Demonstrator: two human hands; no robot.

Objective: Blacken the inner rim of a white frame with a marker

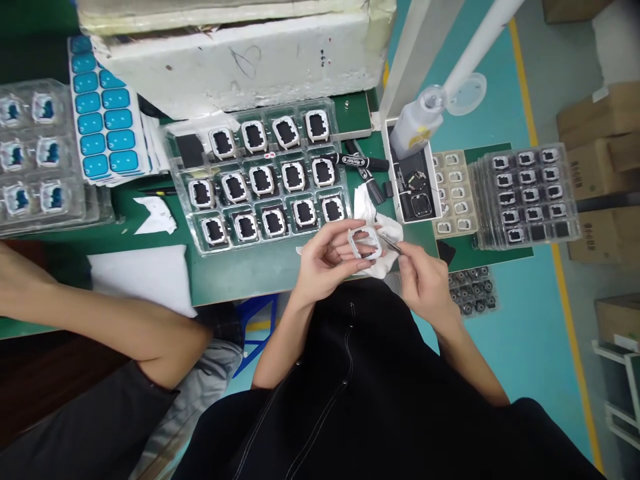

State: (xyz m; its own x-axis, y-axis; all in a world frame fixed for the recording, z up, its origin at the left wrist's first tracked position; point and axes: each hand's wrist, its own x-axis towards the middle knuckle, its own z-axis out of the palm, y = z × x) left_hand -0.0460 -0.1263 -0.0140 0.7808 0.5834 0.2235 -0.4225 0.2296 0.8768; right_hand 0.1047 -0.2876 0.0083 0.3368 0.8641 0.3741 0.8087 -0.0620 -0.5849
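Observation:
My left hand is closed around the edge of a white, rounded-square watch case frame, held above the table's front edge. In my right hand is a thin metal tool, which looks like tweezers, its tip at the frame's right side. A crumpled white cloth lies beneath and behind both hands. Just past my left hand, a clear plastic tray holds several similar frames in its compartments; one compartment at its far left corner has only a dark pad.
Black markers and a white box with a plastic bottle stand behind my hands. Stacked trays are at right. At left are blue sticker sheets, more trays and a co-worker's arm. A foam box stands behind.

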